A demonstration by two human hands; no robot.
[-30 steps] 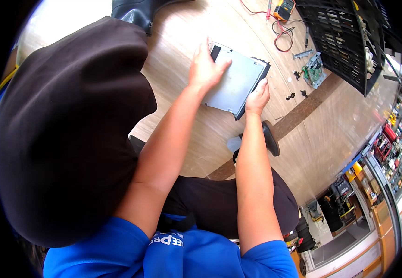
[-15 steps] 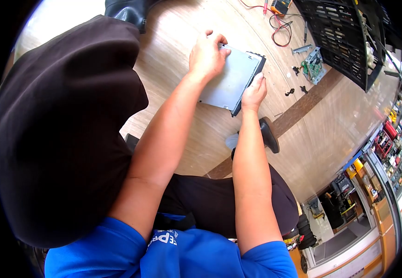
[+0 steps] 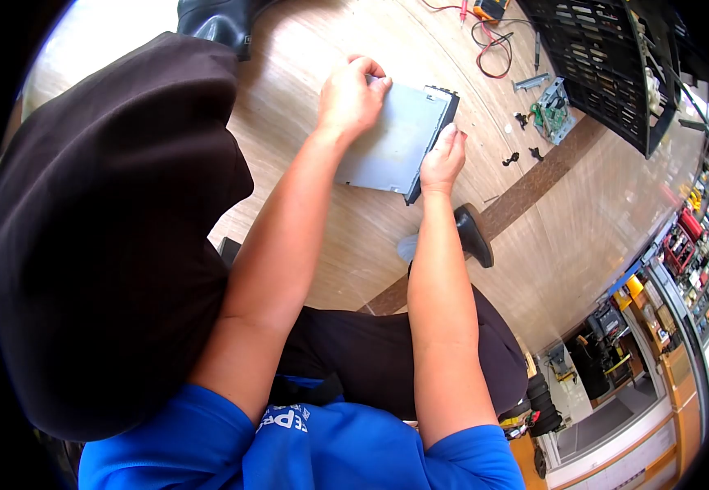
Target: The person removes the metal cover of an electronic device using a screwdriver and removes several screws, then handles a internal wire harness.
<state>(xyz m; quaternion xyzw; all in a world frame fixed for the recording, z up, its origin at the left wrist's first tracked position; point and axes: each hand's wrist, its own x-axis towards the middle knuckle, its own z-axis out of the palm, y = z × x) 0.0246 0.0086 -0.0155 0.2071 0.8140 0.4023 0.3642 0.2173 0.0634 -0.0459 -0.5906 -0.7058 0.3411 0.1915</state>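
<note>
The left hand and right hand, both partly closed, hold opposite sides of a flat metal case near a circuit board.

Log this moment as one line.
left hand: holds flat metal unit | right hand: at its black edge | floor: circuit board, multimeter

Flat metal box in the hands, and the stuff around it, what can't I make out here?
- Underside of the metal box: head view, faces away from the camera.
- Its far left corner: head view, behind the left hand.
- Right hand's grip underneath: head view, hidden by box and hand.
- Top of the orange-and-black meter: head view, cut by the upper edge.
- Small black parts: head view, too small to identify.
</note>
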